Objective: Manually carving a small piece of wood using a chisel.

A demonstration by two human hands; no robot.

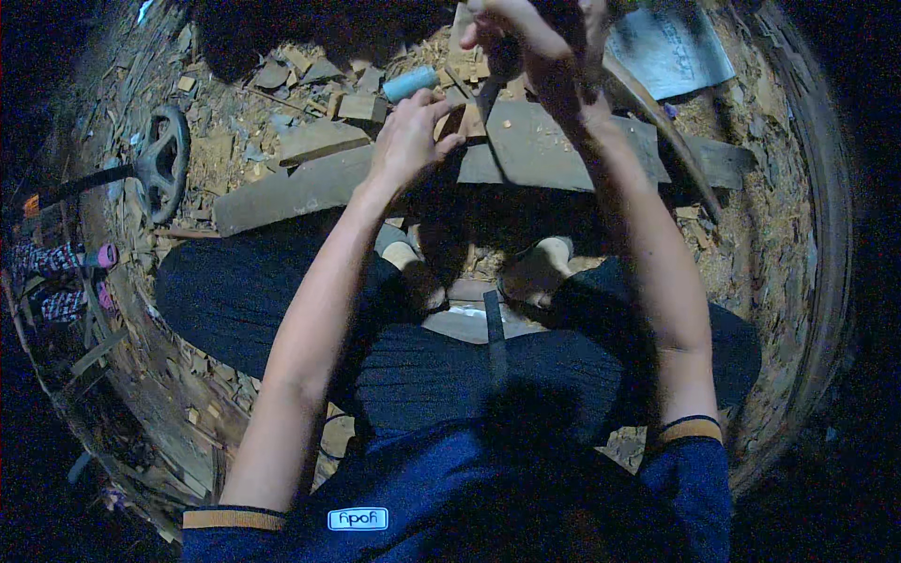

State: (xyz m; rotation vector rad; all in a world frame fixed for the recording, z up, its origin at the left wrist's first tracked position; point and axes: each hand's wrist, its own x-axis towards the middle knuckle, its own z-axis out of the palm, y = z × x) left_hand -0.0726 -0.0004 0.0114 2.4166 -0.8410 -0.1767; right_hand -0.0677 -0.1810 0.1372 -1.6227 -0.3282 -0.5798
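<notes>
My left hand (411, 133) reaches over a long wooden plank (310, 192) lying across in front of my legs. Its fingers and thumb close around a small wooden block (462, 120) on that plank. Close to the fingertips, a thin dark rod (458, 81) slants beside the block. My right hand (537, 36) is raised at the top edge, above the far side of the plank. Its fingers are curled, and a pale wood-coloured piece (461, 26) shows beside them. Deep shadow and the picture's edge hide most of what it grips. A dark shadow falls across the plank.
A blue cylinder (410, 83) lies among wood scraps (300, 66). Another wood block (362, 108) rests left of my left hand. A curved wooden strip (671, 141) and a pale sheet (671, 56) are at right. A black steering wheel (167, 164) and someone's plaid-clothed legs (56, 281) are at left.
</notes>
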